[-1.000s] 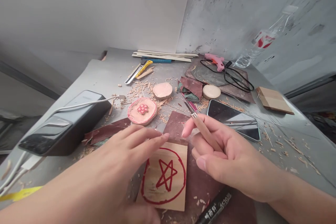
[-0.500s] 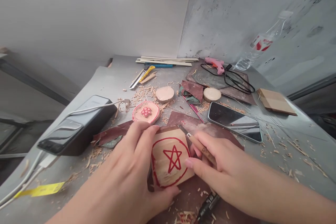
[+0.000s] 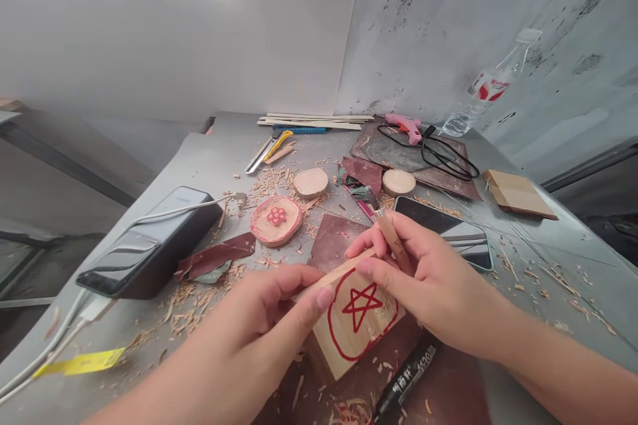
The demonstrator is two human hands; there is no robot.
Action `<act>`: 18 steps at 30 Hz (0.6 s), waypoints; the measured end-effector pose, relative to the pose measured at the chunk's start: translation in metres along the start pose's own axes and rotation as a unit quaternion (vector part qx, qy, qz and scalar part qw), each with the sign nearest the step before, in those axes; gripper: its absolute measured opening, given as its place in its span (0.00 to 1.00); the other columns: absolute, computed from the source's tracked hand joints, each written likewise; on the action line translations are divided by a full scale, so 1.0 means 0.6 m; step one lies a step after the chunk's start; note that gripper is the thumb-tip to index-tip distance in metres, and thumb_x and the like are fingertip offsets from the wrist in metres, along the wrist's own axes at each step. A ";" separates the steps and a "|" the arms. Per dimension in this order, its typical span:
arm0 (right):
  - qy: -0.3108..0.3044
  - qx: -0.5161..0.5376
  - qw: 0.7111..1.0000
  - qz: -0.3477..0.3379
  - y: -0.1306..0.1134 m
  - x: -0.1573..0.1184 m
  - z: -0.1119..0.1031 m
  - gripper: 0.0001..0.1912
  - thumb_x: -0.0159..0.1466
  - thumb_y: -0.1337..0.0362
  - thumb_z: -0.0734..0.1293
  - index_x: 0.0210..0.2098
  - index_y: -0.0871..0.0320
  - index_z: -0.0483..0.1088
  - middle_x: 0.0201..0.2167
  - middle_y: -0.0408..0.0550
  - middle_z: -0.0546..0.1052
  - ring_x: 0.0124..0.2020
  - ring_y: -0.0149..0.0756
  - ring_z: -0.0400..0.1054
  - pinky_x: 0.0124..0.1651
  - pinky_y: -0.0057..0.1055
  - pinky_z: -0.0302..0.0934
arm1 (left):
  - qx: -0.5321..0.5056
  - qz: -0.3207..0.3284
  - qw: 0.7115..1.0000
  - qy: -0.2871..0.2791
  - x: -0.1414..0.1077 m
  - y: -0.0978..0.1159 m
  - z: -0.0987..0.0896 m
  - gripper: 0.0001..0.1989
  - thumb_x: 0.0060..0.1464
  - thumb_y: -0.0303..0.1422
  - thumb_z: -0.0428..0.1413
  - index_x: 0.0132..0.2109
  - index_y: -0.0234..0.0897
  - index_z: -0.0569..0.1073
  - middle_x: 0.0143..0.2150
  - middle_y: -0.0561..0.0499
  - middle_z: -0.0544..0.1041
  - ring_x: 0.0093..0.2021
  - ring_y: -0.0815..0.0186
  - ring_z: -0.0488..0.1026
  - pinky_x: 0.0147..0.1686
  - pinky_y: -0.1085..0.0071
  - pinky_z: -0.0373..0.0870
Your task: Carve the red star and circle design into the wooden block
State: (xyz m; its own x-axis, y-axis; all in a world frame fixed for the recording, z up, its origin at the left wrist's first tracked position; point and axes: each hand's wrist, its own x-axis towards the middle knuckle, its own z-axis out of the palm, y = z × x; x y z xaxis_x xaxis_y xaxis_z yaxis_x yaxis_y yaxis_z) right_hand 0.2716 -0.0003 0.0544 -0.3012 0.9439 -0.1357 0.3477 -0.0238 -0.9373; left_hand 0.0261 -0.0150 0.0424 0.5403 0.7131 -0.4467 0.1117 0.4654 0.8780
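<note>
Left hand (image 3: 272, 322) grips the wooden board (image 3: 357, 331) — red star (image 3: 362, 307) (ringed, too) on show | right hand (image 3: 433, 279) clasps carving tool (image 3: 393, 242), thumb on board | board's tilted over brown sheet (image 3: 333, 238), near black marker (image 3: 406, 377)!

- The phone (image 3: 441, 223) blocks me just beyond the right hand (image 3: 428, 272).
- The dark box (image 3: 149, 246) walls off my left.
- I could pass between knife (image 3: 265, 153) and box.

Clear bottle (image 3: 491, 87) near a stained wall (image 3: 423, 26), pink glue gun (image 3: 409, 129), black cord (image 3: 445, 161), white cable (image 3: 174, 208) across a dark box (image 3: 154, 267)
</note>
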 end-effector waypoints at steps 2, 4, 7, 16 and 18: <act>0.047 -0.113 0.992 -0.018 -0.004 -0.002 -0.004 0.08 0.80 0.58 0.69 0.44 0.51 0.69 0.45 0.45 0.83 0.39 0.37 0.75 0.41 0.34 0.71 | 0.035 -0.001 0.999 0.031 0.004 -0.010 -0.001 0.31 0.66 0.66 0.62 0.52 0.42 0.83 0.39 0.50 0.87 0.41 0.55 0.86 0.41 0.64 0.85; 0.051 -0.210 0.975 -0.044 -0.011 -0.009 -0.011 0.06 0.81 0.58 0.67 0.48 0.51 0.73 0.43 0.44 0.85 0.39 0.38 0.78 0.40 0.34 0.71 | 0.059 0.000 0.997 0.058 0.007 -0.017 -0.005 0.32 0.67 0.67 0.61 0.52 0.42 0.80 0.39 0.50 0.86 0.39 0.57 0.85 0.37 0.66 0.85; -0.013 -0.310 0.945 -0.104 -0.024 -0.030 -0.020 0.11 0.84 0.61 0.63 0.52 0.48 0.78 0.47 0.43 0.89 0.45 0.39 0.85 0.46 0.34 0.75 | 0.072 -0.013 0.994 0.076 0.008 -0.018 -0.014 0.37 0.66 0.69 0.59 0.62 0.44 0.71 0.41 0.50 0.86 0.40 0.53 0.87 0.38 0.59 0.90; -0.034 -0.396 0.884 -0.247 -0.037 -0.078 -0.015 0.22 0.79 0.68 0.60 0.55 0.48 0.85 0.45 0.45 0.93 0.41 0.42 0.91 0.44 0.32 0.83 | 0.401 0.102 0.881 0.230 -0.026 -0.074 -0.048 0.30 0.79 0.56 0.47 0.78 0.54 0.62 0.37 0.52 0.87 0.35 0.52 0.88 0.35 0.64 0.86; -0.020 -0.389 0.885 -0.257 -0.022 -0.091 -0.023 0.22 0.75 0.69 0.65 0.60 0.46 0.85 0.47 0.44 0.93 0.42 0.44 0.90 0.47 0.35 0.84 | 0.483 0.168 0.831 0.218 -0.034 -0.097 -0.055 0.29 0.81 0.47 0.45 0.82 0.54 0.59 0.38 0.52 0.88 0.34 0.53 0.89 0.35 0.65 0.85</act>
State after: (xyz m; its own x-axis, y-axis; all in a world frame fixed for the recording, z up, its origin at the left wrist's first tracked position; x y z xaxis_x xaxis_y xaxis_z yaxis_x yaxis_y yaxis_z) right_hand 0.2956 -0.0469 0.0787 -0.6223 0.7517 0.2182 0.6568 0.6532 -0.3769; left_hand -0.0188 -0.0394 -0.0051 0.3454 0.9383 0.0168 0.7472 -0.2858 0.6001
